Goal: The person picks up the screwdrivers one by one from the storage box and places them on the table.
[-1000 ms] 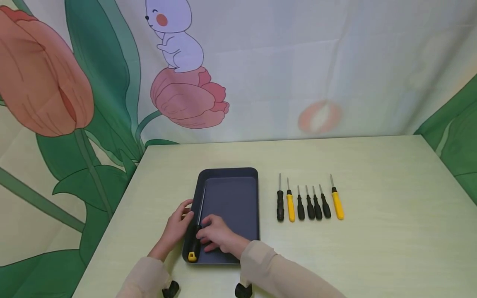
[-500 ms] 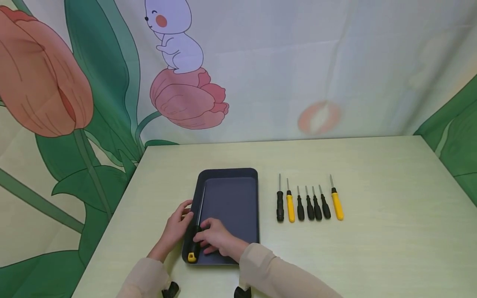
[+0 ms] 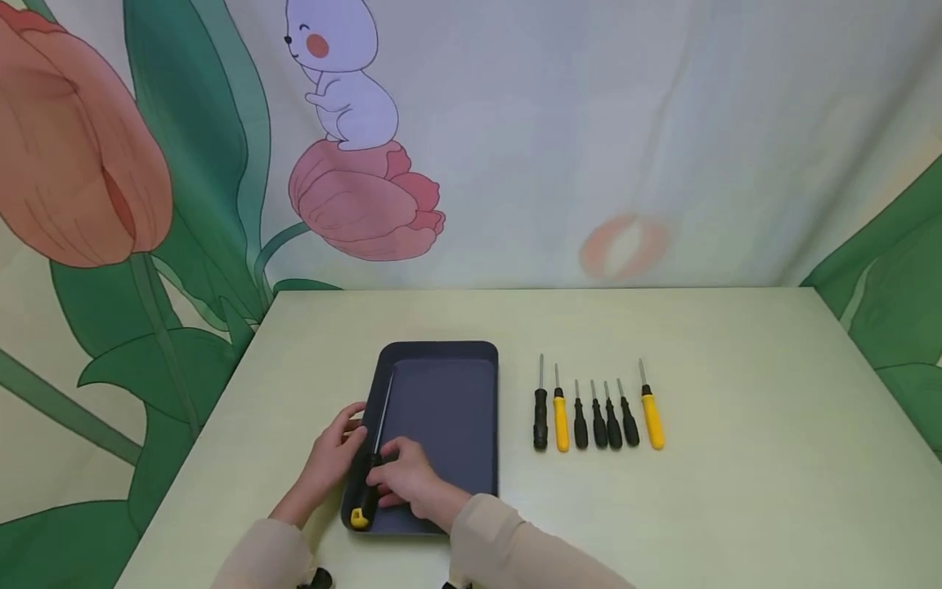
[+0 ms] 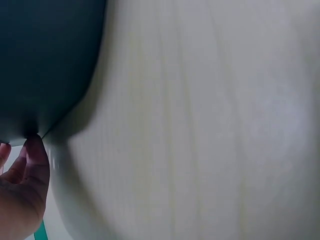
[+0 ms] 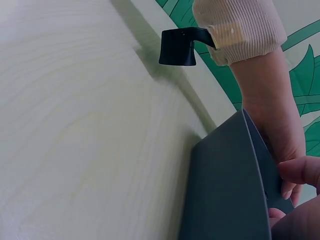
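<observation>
A dark blue-grey tray (image 3: 441,409) lies on the table. Along its left side rests a large screwdriver (image 3: 361,493) with a black handle, a yellow end and a long shaft pointing away. My left hand (image 3: 329,458) grips the tray's left rim; in the left wrist view its thumb (image 4: 36,152) sits against the tray edge. My right hand (image 3: 412,478) reaches over the tray, with its thumb and fingers at the screwdriver's handle, partly covering it. Seen from the right wrist, the tray wall (image 5: 225,185) hides most of the handle.
To the right of the tray, several smaller screwdrivers lie in a row, among them a black one (image 3: 540,421) and a yellow one (image 3: 652,421). The pale table (image 3: 721,491) ends at the back against a printed curtain (image 3: 515,164).
My right hand has shifted slightly left, its fingertips further over the screwdriver's handle. My left hand stays at the tray's rim. The head view has tilted and shifted slightly.
</observation>
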`<state>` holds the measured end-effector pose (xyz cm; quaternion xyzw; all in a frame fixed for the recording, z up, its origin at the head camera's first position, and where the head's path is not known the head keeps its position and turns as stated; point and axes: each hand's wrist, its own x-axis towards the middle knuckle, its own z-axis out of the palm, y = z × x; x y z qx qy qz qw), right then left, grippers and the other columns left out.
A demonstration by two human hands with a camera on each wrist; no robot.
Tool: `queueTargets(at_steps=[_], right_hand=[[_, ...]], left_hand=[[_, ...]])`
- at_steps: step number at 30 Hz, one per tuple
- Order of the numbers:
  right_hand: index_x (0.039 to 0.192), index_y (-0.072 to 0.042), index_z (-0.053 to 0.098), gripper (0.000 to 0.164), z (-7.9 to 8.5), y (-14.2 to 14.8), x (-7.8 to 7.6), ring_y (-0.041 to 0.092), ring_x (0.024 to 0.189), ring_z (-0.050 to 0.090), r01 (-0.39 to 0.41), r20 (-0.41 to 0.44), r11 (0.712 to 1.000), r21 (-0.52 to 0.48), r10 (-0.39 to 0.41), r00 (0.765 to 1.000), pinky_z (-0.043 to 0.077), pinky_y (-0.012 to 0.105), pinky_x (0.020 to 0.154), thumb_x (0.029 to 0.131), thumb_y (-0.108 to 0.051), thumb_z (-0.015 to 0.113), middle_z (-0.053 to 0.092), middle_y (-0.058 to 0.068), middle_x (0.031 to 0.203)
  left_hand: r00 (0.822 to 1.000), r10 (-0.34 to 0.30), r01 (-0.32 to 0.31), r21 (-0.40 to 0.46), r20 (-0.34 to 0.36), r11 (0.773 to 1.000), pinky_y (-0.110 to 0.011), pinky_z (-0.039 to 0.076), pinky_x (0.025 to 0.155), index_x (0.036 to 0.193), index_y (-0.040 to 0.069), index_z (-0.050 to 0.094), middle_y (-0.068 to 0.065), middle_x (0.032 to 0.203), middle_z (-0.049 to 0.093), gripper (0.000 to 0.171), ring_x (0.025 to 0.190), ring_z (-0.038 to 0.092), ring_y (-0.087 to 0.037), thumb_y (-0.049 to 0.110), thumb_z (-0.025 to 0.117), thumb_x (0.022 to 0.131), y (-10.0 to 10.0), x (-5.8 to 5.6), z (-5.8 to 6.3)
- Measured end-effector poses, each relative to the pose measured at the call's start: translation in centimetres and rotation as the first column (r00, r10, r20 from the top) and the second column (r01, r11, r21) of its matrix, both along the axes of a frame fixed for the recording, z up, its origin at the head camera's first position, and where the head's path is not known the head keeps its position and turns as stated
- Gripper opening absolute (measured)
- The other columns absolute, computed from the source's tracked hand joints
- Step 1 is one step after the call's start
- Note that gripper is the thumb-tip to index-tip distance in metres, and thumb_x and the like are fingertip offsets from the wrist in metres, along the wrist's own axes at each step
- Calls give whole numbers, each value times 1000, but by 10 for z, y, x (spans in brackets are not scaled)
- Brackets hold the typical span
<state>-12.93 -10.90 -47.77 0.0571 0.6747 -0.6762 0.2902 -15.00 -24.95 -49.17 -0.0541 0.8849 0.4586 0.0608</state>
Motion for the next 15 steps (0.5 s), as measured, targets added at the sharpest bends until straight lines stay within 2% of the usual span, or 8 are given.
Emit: queueTargets(at_steps=[8,15], right_hand=[[99,-8,49,33,-4,-8,3,10,43,43,13,-5,998,54,-13,1000,40,18,39,71,1,64,50,2,64],[98,-8,51,31,-5,-8,1,12,48,49,10,-21,992,124,-8,1000,42,21,42,72,-3,66,54,5,73]], left_hand=[[998,-14,13,-21,-59,1000,-48,40,89,131,11,36,-25,120,50,38,107,51,-37,15,40,93,-3,3,-1],[999,-17,17,-17,-36,1000,-48,40,89,132,13,35,-24,120,50,39,107,51,-36,16,38,93,-3,4,-3]])
